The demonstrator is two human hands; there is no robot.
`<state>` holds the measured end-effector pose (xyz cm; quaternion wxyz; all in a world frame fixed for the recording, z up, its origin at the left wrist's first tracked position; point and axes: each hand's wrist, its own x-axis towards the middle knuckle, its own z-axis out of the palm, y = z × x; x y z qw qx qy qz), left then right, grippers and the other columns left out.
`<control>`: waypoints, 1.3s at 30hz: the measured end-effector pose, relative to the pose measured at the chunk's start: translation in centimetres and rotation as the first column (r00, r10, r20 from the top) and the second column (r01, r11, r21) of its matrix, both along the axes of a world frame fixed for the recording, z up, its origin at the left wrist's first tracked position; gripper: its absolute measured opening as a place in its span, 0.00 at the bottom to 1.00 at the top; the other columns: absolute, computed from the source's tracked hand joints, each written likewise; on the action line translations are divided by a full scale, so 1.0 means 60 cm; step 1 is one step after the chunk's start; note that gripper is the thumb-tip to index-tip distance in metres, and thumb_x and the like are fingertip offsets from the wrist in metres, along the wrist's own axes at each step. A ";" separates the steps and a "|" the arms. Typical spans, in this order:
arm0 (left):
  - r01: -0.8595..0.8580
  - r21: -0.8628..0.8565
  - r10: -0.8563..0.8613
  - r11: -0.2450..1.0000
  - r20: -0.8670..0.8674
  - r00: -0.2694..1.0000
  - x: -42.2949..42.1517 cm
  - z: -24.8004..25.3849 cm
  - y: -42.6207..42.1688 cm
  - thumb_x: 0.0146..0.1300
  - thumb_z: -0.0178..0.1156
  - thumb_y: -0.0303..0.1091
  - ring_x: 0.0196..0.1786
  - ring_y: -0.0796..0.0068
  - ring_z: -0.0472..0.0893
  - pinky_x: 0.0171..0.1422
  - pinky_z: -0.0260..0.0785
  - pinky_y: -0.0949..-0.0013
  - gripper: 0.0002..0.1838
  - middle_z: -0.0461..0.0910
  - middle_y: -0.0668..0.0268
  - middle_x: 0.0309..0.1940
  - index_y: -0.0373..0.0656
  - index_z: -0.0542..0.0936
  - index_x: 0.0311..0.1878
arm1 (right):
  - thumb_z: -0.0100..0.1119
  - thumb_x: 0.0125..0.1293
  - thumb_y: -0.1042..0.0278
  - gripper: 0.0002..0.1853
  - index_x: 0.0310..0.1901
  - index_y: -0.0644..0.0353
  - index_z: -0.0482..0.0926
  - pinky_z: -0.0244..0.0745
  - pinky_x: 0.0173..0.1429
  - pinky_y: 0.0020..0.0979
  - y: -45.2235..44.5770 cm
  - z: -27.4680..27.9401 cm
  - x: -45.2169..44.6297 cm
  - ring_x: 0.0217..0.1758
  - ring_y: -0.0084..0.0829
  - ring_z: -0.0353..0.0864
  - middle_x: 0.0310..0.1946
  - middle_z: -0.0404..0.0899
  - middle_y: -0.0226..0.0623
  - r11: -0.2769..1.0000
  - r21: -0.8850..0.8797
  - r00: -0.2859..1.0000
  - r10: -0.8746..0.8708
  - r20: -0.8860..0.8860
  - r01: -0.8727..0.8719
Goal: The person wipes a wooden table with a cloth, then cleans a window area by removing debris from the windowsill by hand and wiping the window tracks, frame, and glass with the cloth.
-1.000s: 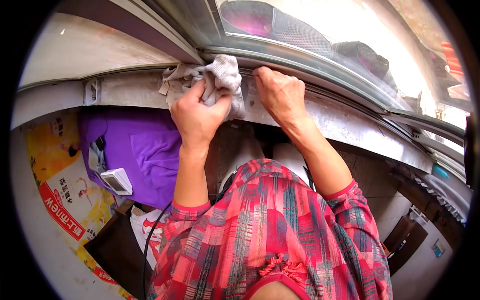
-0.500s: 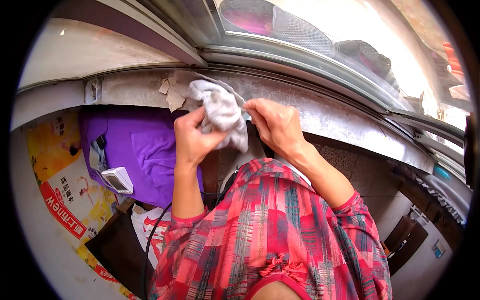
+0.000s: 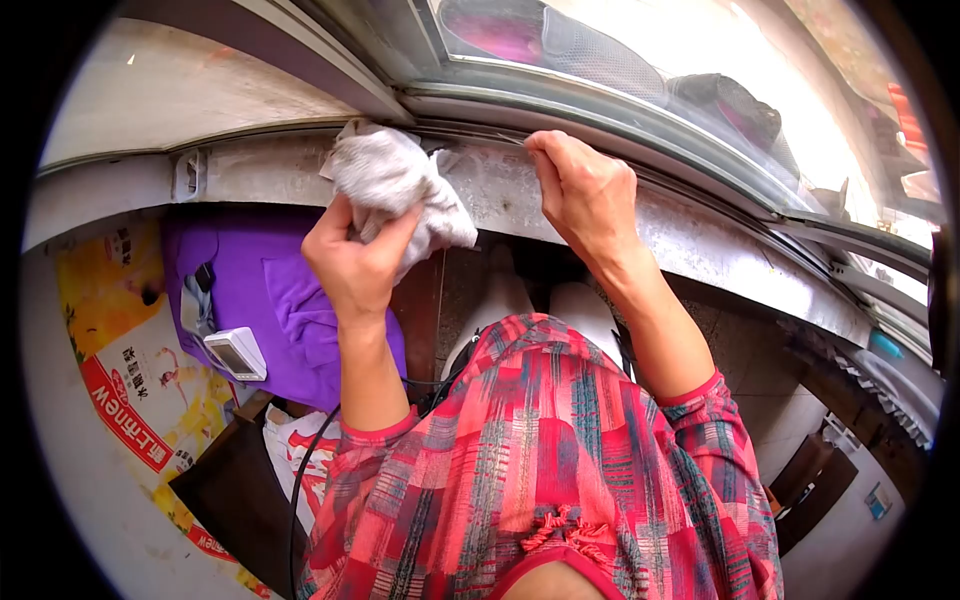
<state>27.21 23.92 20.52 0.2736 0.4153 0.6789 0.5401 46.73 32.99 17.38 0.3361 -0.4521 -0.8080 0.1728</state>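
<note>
My left hand point(image 3: 355, 262) grips a crumpled grey-white cloth point(image 3: 385, 175), its fingers wrapped round the lower side. The cloth is bunched up over the window sill point(image 3: 500, 185), and a loose corner hangs to the right. Right of it, apart from the cloth, my right hand point(image 3: 588, 195) is closed in a pinch above the sill, close to the window track point(image 3: 480, 133). A thin line shows at its fingertips, too fine to name. The cloth covers part of the sill beneath it.
A sliding glass window point(image 3: 620, 100) runs along the back, with dark mesh items behind the pane. Left below the sill lies a purple cloth point(image 3: 290, 300) with a white device with a screen point(image 3: 237, 354) on it. A black cable point(image 3: 300, 480) hangs beside my left arm.
My left hand has moved left with the cloth. My right hand has drawn away to the right and up toward the window track, so the two hands are farther apart.
</note>
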 end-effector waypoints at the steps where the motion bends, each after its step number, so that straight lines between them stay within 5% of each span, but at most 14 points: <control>1: 0.020 -0.013 -0.022 1.000 -0.087 0.996 0.004 -0.005 0.012 0.48 0.70 0.26 0.37 0.79 0.80 0.45 0.71 0.73 0.14 0.84 0.65 0.35 0.32 0.83 0.39 | 0.53 0.59 0.73 0.04 0.35 0.57 0.77 0.75 0.27 0.39 0.005 -0.003 -0.007 0.26 0.44 0.81 0.26 0.81 0.40 0.999 0.051 0.999 -0.016 0.045 0.013; 3: 0.027 -0.074 -0.048 0.997 -0.303 0.952 0.012 -0.017 0.035 0.46 0.71 0.31 0.34 0.83 0.79 0.42 0.71 0.74 0.15 0.85 0.66 0.31 0.37 0.83 0.39 | 0.51 0.57 0.74 0.04 0.33 0.58 0.76 0.76 0.27 0.40 0.011 -0.006 -0.021 0.26 0.44 0.82 0.26 0.80 0.41 0.998 0.062 0.997 -0.014 0.081 0.009; 5: 0.003 -0.172 -0.070 0.985 -0.384 0.921 0.020 -0.030 0.058 0.45 0.72 0.34 0.33 0.84 0.79 0.40 0.71 0.73 0.16 0.85 0.65 0.29 0.40 0.84 0.38 | 0.53 0.60 0.71 0.05 0.35 0.54 0.78 0.77 0.30 0.40 0.014 -0.012 -0.031 0.29 0.44 0.82 0.28 0.82 0.40 0.999 -0.007 0.950 -0.030 0.310 0.034; 9: -0.012 -0.359 -0.166 0.933 -0.458 0.873 0.014 -0.030 0.093 0.43 0.70 0.43 0.29 0.66 0.82 0.38 0.71 0.65 0.19 0.83 0.56 0.27 0.40 0.84 0.36 | 0.52 0.55 0.73 0.01 0.29 0.58 0.74 0.77 0.27 0.40 0.019 -0.021 -0.065 0.25 0.42 0.83 0.23 0.80 0.41 0.999 0.042 0.943 0.000 0.334 -0.015; 11: -0.023 -0.419 -0.201 0.908 -0.482 0.853 0.009 -0.032 0.108 0.40 0.65 0.50 0.36 0.48 0.81 0.41 0.73 0.57 0.22 0.81 0.49 0.29 0.42 0.84 0.33 | 0.52 0.55 0.71 0.02 0.28 0.58 0.74 0.77 0.29 0.42 0.021 -0.026 -0.091 0.26 0.44 0.83 0.23 0.80 0.44 1.000 0.028 0.946 -0.012 0.325 0.003; 13: 0.034 -0.399 -0.228 0.916 -0.448 0.864 -0.012 -0.051 0.118 0.40 0.65 0.50 0.37 0.48 0.81 0.41 0.73 0.57 0.23 0.81 0.49 0.29 0.41 0.83 0.33 | 0.53 0.54 0.71 0.03 0.27 0.59 0.75 0.77 0.33 0.46 0.029 -0.041 -0.102 0.29 0.50 0.82 0.24 0.80 0.49 0.999 -0.034 0.976 0.002 0.220 0.006; 15: 0.110 -0.365 -0.283 0.925 -0.463 0.840 -0.029 -0.051 0.116 0.43 0.67 0.45 0.31 0.68 0.83 0.37 0.72 0.67 0.22 0.84 0.54 0.27 0.36 0.83 0.37 | 0.54 0.56 0.69 0.05 0.29 0.59 0.79 0.76 0.37 0.47 0.034 -0.042 -0.102 0.32 0.53 0.81 0.25 0.79 0.50 0.983 -0.184 0.993 0.020 0.119 0.002; 18: 0.294 -0.320 -0.323 0.900 -0.039 0.946 -0.027 -0.044 0.089 0.45 0.68 0.40 0.29 0.83 0.77 0.37 0.71 0.73 0.19 0.82 0.66 0.26 0.36 0.83 0.38 | 0.55 0.60 0.64 0.09 0.33 0.57 0.83 0.75 0.39 0.43 0.033 -0.048 -0.089 0.32 0.49 0.81 0.27 0.80 0.47 0.978 -0.206 0.999 0.021 -0.038 -0.028; 21: 0.293 -0.421 -0.432 0.859 -0.288 0.855 -0.032 -0.045 0.047 0.45 0.70 0.37 0.31 0.84 0.76 0.39 0.70 0.74 0.18 0.82 0.71 0.28 0.38 0.84 0.39 | 0.57 0.60 0.68 0.07 0.35 0.59 0.82 0.76 0.37 0.37 0.014 0.011 -0.052 0.29 0.43 0.82 0.24 0.81 0.43 0.861 -0.445 0.961 0.276 0.002 -0.246; 22: 0.401 -0.392 -0.470 0.828 -0.097 0.877 -0.035 -0.031 0.026 0.43 0.70 0.35 0.33 0.85 0.76 0.41 0.70 0.74 0.18 0.82 0.71 0.28 0.38 0.84 0.39 | 0.57 0.60 0.68 0.07 0.35 0.59 0.82 0.76 0.37 0.37 0.007 0.018 -0.040 0.29 0.43 0.82 0.24 0.81 0.43 0.860 -0.446 0.960 0.279 0.005 -0.248; 25: 0.480 -0.237 -0.466 0.845 0.114 0.877 -0.054 -0.006 -0.031 0.43 0.70 0.35 0.32 0.81 0.79 0.40 0.71 0.73 0.16 0.84 0.63 0.28 0.38 0.84 0.36 | 0.57 0.60 0.72 0.05 0.36 0.59 0.81 0.76 0.35 0.33 -0.003 0.023 -0.007 0.28 0.39 0.82 0.23 0.81 0.40 0.816 -0.448 0.921 0.388 -0.044 -0.365; 27: 0.289 -0.236 -0.249 0.928 0.186 0.951 -0.062 0.015 -0.056 0.45 0.69 0.28 0.34 0.82 0.79 0.42 0.71 0.74 0.14 0.85 0.67 0.31 0.36 0.84 0.38 | 0.57 0.60 0.73 0.05 0.38 0.57 0.81 0.76 0.35 0.31 -0.010 0.010 0.008 0.29 0.36 0.83 0.23 0.81 0.38 0.962 -0.151 0.971 0.235 0.040 -0.227; 31: 0.060 -0.096 -0.040 0.994 0.197 0.980 -0.072 0.015 -0.059 0.46 0.69 0.27 0.35 0.81 0.80 0.43 0.70 0.75 0.14 0.84 0.66 0.32 0.34 0.84 0.38 | 0.56 0.62 0.74 0.06 0.39 0.57 0.81 0.76 0.35 0.28 -0.015 0.010 0.013 0.30 0.29 0.85 0.24 0.82 0.35 0.966 -0.250 0.997 0.059 -0.052 -0.070; 39: 0.050 -0.005 -0.049 0.999 0.120 0.992 -0.063 0.006 -0.022 0.46 0.69 0.26 0.36 0.79 0.79 0.44 0.70 0.75 0.14 0.84 0.65 0.33 0.32 0.83 0.38 | 0.52 0.63 0.79 0.10 0.43 0.60 0.80 0.75 0.33 0.25 -0.022 0.001 0.036 0.24 0.23 0.80 0.26 0.82 0.37 0.910 -0.415 0.977 -0.065 -0.203 -0.026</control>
